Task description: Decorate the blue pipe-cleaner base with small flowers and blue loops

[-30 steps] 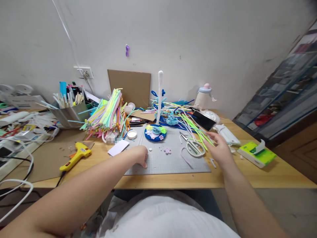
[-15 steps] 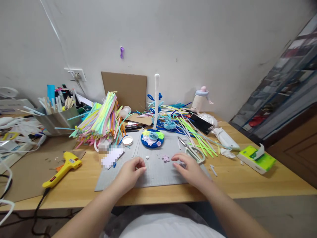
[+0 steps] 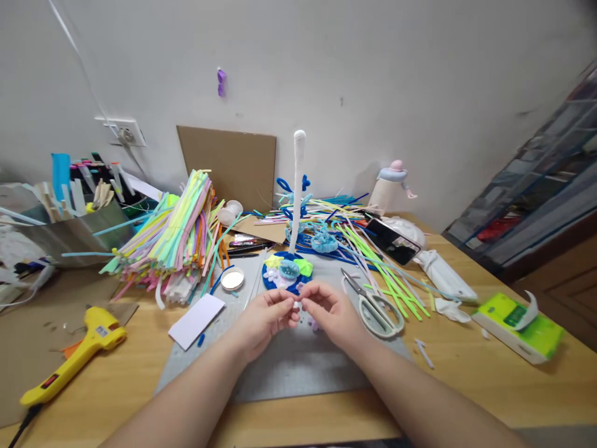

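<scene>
My left hand (image 3: 273,316) and my right hand (image 3: 330,311) meet above the grey mat (image 3: 298,367), both closed in a pinch. A small white piece (image 3: 297,305) shows between their fingertips; its kind is too small to make out. Just behind them stands a round blue fuzzy base (image 3: 275,285) carrying pale flowers, yellow-green bits and a light blue shape. A white fuzzy upright post (image 3: 297,186) rises at its back. Partly hidden by my right hand, a pale purple flower (image 3: 313,323) lies on the mat. Scissors (image 3: 380,314) rest to the right.
A yellow glue gun (image 3: 77,354) lies at left, near a bundle of pipe cleaners (image 3: 172,239). A white card (image 3: 196,320) and a small round dish (image 3: 232,279) sit on the mat's left. A phone (image 3: 392,241), bottle (image 3: 387,190) and tissue pack (image 3: 520,326) are at right.
My hands, apart before, have come together at the fingertips. The small white ball no longer shows on the mat. My view has moved closer.
</scene>
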Action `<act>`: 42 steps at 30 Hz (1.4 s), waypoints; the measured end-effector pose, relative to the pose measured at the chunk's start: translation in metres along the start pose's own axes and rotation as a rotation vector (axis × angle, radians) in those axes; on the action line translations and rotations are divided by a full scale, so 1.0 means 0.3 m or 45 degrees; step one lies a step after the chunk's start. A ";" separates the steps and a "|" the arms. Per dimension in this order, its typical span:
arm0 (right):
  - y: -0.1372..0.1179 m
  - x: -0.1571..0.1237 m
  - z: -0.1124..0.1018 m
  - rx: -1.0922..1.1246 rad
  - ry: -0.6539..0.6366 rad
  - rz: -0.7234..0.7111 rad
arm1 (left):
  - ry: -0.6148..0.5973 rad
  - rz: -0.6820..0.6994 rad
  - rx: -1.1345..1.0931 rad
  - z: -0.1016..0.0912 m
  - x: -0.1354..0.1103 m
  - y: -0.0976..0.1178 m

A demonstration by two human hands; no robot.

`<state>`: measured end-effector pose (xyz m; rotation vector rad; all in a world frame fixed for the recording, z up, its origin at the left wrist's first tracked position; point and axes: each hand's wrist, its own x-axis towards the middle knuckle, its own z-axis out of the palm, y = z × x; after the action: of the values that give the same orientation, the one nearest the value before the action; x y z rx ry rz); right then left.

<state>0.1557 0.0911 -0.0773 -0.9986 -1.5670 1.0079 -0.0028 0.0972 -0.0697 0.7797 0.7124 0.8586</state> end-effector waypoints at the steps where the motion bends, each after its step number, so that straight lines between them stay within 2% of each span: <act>1: 0.004 -0.007 0.005 -0.038 -0.010 -0.013 | 0.005 -0.004 0.001 0.000 0.000 -0.004; 7: 0.007 -0.026 0.021 -0.254 -0.019 -0.019 | 0.128 0.052 0.106 0.001 -0.003 -0.011; 12: 0.006 -0.031 0.022 -0.295 0.004 -0.017 | 0.125 0.079 0.226 -0.006 -0.007 -0.018; 18: -0.003 -0.040 0.021 -0.346 0.026 -0.097 | 0.253 0.156 0.302 -0.002 -0.007 -0.030; 23: -0.002 -0.036 0.020 -0.382 0.009 -0.120 | 0.234 0.129 0.315 -0.006 -0.006 -0.036; 36: 0.001 -0.035 0.017 -0.372 0.022 0.016 | 0.238 0.207 0.372 0.002 -0.003 -0.039; 42: 0.023 -0.032 0.020 -0.346 -0.054 0.078 | 0.270 0.288 0.591 -0.009 -0.003 -0.055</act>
<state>0.1525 0.0836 -0.0877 -1.2244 -1.7496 0.8768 0.0008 0.0903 -0.0845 1.2123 1.0464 1.0037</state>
